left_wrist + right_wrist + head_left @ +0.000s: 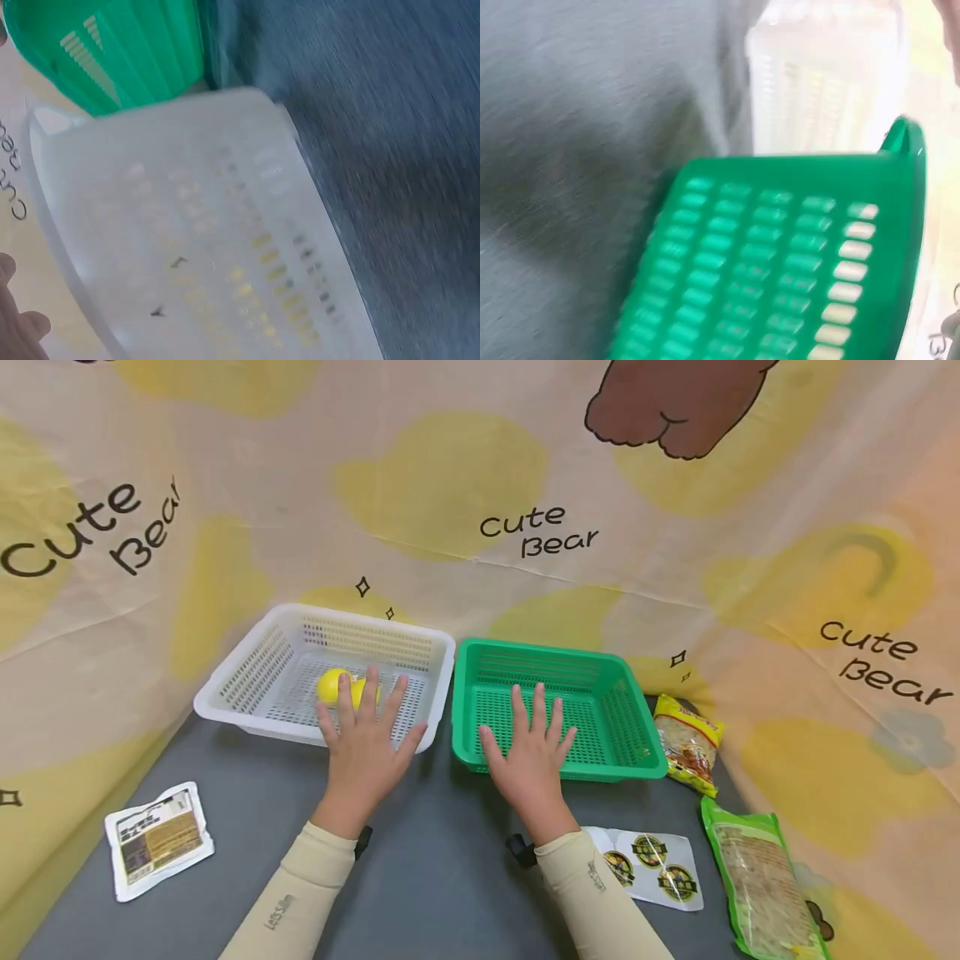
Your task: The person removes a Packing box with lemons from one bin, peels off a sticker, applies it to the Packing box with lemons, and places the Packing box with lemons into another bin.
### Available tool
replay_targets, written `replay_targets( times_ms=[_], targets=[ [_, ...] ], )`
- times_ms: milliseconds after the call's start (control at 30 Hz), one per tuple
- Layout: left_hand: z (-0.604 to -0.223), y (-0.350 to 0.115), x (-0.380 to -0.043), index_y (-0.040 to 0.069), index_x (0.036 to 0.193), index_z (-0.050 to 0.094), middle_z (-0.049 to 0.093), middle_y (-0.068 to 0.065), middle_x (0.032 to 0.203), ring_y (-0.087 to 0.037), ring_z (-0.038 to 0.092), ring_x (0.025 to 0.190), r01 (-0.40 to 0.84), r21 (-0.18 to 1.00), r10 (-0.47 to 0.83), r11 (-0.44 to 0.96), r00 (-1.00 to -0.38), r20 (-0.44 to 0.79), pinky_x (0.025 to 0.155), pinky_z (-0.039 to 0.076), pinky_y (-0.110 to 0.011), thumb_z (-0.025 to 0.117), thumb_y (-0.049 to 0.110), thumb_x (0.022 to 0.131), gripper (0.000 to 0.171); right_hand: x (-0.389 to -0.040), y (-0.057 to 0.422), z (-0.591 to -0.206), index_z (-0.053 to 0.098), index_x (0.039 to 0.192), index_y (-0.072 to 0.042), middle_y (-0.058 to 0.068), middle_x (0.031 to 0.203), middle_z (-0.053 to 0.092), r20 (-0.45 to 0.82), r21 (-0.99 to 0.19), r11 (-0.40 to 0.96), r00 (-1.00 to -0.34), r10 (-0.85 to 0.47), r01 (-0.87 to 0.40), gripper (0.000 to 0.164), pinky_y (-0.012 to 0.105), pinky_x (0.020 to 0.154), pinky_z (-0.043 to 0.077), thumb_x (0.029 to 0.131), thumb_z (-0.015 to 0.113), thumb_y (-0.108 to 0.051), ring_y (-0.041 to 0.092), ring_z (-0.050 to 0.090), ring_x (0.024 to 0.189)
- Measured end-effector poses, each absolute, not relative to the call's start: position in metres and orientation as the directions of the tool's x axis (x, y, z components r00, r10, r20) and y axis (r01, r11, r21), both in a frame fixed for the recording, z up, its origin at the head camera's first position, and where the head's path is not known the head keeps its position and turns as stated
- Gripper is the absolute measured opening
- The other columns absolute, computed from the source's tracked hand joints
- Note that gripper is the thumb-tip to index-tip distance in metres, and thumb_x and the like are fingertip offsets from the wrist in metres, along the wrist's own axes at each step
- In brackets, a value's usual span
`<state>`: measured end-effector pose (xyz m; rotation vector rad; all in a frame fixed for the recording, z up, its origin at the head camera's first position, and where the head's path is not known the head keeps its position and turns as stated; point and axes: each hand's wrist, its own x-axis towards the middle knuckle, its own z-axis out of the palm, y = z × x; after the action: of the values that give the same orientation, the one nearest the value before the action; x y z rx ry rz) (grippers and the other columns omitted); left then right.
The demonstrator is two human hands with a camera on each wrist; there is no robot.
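A dark grey worktop (442, 860) is enclosed by a cream and yellow backdrop cloth (465, 485) printed "Cute Bear". Both hands are spread flat and empty: the left hand (365, 745) lies over the near rim of the white basket (247, 681), a yellow object (333, 685) inside just past its fingertips, and the right hand (531, 756) over the near rim of the green basket (630, 710). Bare worktop lies between the forearms; a white packet (157, 839) lies well left of the left hand, and a sticker sheet (652, 864), a yellow packet (688, 743) and a green packet (761, 881) lie right of the right hand, their print illegible.

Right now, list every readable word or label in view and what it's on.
"Cute Bear": printed repeatedly on the cream and yellow backdrop cloth.
"Let's Slim": on the left beige sleeve.
White flat packet, yellow snack bag, green noodle pack, white round-badge packet: print too small to read.
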<state>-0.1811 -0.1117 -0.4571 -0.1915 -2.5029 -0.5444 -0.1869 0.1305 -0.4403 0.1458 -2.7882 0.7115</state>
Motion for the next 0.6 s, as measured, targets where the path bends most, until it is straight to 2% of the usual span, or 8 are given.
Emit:
replay_targets(
  times_ms=[200,467,600],
  targets=[
    [-0.454,-0.134,-0.178,0.023,0.166,0.039,0.017,-0.018,0.175,-0.051,0.001,0.158,0.19,0.376,-0.028,0.907,-0.863,0.504,0.114,-0.002,-0.081,0.06,0.056,0.101,0.076,-0.194,0.106,-0.432,0.017,0.172,-0.028,0.005,0.179,-0.003,0.264,-0.465,0.862,-0.961,-0.082,-0.201,0.082,0.074,0.119,-0.005,0.105,0.047,-0.063,0.038,-0.013,0.161],
    [-0.445,-0.166,-0.173,0.019,0.165,0.041,0.017,-0.019,0.175,-0.05,-0.002,0.159,0.156,0.389,-0.067,0.908,-0.862,0.503,0.114,-0.006,-0.08,0.061,0.053,0.101,0.075,-0.196,0.073,-0.43,0.018,0.172,-0.026,0.006,0.179,-0.002,0.251,-0.464,0.848,-0.956,-0.152,-0.256,0.082,0.073,0.12,-0.002,0.105,0.047,-0.063,0.038,-0.01,0.161],
    [-0.445,-0.185,-0.171,0.018,0.165,0.04,0.017,-0.02,0.175,-0.053,-0.003,0.158,0.122,0.384,-0.095,0.915,-0.86,0.501,0.114,-0.009,-0.08,0.06,0.054,0.101,0.076,-0.197,0.054,-0.428,0.02,0.172,-0.026,0.006,0.179,-0.001,0.249,-0.499,0.815,-0.95,-0.189,-0.293,0.081,0.072,0.121,-0.001,0.105,0.05,-0.061,0.038,-0.01,0.161]
  ],
)
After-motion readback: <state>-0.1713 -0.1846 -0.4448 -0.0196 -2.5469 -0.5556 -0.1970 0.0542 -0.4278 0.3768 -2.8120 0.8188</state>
